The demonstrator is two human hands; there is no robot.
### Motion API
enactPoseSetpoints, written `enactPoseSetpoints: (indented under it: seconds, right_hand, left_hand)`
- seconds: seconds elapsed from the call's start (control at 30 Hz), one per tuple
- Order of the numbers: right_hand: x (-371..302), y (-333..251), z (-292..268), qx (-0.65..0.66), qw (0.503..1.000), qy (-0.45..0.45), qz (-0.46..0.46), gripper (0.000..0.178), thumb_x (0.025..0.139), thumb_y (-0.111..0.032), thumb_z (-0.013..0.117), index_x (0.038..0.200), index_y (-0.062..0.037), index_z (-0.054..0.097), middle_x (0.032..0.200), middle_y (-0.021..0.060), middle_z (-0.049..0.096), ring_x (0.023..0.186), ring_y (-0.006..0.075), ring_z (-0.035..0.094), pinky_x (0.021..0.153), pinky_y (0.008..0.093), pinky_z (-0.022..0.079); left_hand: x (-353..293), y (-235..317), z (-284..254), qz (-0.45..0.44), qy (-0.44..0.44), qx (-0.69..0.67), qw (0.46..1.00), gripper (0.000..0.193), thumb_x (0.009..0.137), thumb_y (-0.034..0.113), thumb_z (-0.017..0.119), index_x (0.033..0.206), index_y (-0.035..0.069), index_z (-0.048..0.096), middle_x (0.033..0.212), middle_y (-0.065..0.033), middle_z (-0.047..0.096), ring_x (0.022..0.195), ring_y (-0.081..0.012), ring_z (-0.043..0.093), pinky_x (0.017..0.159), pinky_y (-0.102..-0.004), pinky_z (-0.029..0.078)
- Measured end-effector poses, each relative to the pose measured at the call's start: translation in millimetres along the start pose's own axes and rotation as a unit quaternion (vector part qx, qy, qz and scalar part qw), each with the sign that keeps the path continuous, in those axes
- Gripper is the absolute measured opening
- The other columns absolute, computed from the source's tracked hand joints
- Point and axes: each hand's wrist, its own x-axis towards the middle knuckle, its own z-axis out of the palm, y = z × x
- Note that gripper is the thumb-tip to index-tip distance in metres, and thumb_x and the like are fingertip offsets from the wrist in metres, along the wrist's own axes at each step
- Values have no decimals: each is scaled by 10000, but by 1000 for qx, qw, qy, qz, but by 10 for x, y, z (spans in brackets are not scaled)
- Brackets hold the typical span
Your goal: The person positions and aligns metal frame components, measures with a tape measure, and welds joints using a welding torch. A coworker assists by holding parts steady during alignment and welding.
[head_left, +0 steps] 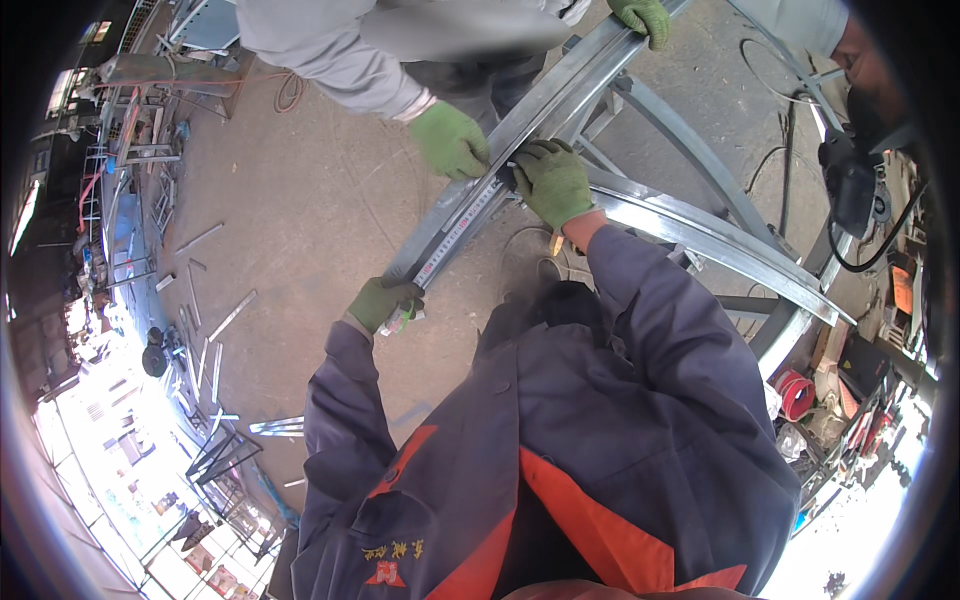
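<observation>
A long galvanized steel channel runs diagonally in front of me. A tape measure blade lies along its lower part. At the channel's near-left end, my left hand, in a green glove, is closed around a small pale-and-green object, apparently the tape measure's case, mostly hidden by the fingers. My right hand, also gloved, has its fingers curled over the channel's side near the middle. Something dark under those fingertips is too covered to name. Opposite me, a co-worker's gloved hand rests on the channel, and their other hand holds it higher up.
Another steel channel stretches right from near my right hand, over a metal frame. Cables and a red bucket are at the right. Metal offcuts lie on the floor at left. Another person's arm shows upper right.
</observation>
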Motion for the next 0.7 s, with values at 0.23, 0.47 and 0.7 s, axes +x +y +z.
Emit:
enactPoseSetpoints:
  seconds: [0.23, 0.47, 0.7]
  right_hand:
    - [-248, 80, -272, 16, 999, 14, 24, 368, 962, -292, 749, 1255, -80, 813, 1375, 138, 786, 1305, 360, 714, 1172, 530, 513]
    - [-641, 296, -441, -21, 998, 45, 46, 399, 970, -266, 755, 1330, -98, 795, 1404, 149, 775, 1295, 395, 713, 1179, 553, 511]
    - [-692, 306, -359, -21, 992, 126, 24, 304, 958, -241, 776, 1235, -119, 811, 1307, 119, 788, 1195, 370, 732, 1077, 563, 543]
  left_hand:
    - [4, -23, -21, 2, -12, -7, 1000, 282, 1059, 176, 774, 1169, -73, 846, 983, -180, 860, 797, -211, 799, 778, -372, 635]
    - [-1, -45, -23, 0, -14, -24, 1000, 310, 1052, 195, 786, 1200, -72, 839, 1000, -185, 863, 803, -220, 803, 793, -364, 644]
    - [21, -37, -42, 0, -19, -47, 999, 312, 1051, 189, 789, 1207, -78, 835, 1013, -200, 857, 803, -238, 808, 782, -374, 652]
